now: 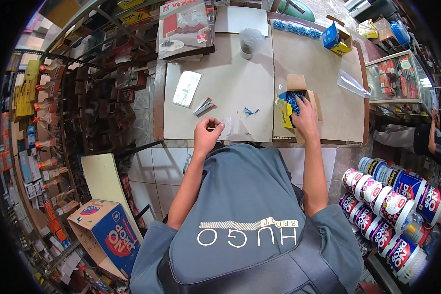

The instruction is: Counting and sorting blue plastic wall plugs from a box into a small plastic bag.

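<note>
My left hand (207, 135) is at the table's near edge, thumb and fingertips pinching a small clear plastic bag (226, 126). To its right, my right hand (304, 118) reaches into an open cardboard box (287, 117) filled with small blue fasteners (293, 100), which look like screws. My fingertips are among them, and whether they grip any is hidden. A few loose blue fasteners (251, 111) lie on the table between my hands. Beyond my left hand are a stapler (204, 107) and a stack of clear plastic bags (187, 89).
On the tabletop (220, 84) stand a cup holding plastic film (247, 51) and large catalogues (185, 31). Bagged blue fasteners (297, 29) lie by another open box (337, 39) at the back. Paint pails (382, 205) are stacked at right; a person (422, 139) is beyond. Shelves (51, 110) line the left.
</note>
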The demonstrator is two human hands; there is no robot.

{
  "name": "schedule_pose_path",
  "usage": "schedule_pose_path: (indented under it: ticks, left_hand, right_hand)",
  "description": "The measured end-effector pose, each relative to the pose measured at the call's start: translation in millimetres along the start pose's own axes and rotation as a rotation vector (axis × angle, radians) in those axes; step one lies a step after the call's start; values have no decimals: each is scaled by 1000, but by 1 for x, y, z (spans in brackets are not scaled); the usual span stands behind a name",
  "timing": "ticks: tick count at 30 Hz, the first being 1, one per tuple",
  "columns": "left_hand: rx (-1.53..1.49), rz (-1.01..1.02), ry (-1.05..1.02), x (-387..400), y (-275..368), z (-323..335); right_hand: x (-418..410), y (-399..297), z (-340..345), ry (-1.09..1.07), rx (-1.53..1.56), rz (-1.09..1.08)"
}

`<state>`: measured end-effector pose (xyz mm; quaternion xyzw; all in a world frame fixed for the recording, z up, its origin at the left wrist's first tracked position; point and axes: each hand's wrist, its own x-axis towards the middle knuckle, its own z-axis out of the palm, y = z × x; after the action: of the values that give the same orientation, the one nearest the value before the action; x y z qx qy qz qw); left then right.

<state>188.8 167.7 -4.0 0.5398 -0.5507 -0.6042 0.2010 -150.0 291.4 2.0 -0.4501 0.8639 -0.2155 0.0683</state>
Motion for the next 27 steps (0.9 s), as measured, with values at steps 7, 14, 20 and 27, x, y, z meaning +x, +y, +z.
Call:
schedule_pose_path:
  ticks: [7, 14, 20, 27]
  left_hand:
    - [6, 6, 0, 0, -3, 3]
    - [15, 9, 7, -1, -8, 2]
    - [19, 7, 21, -4, -7, 0]
    - [10, 17, 14, -5, -11, 2]
  right_hand:
    - [-4, 2, -6, -62, 119, 44]
    - [3, 21, 7, -40, 230, 99]
    - [8, 26, 14, -12, 843, 387]
    - [0, -21, 47, -278, 1092, 378]
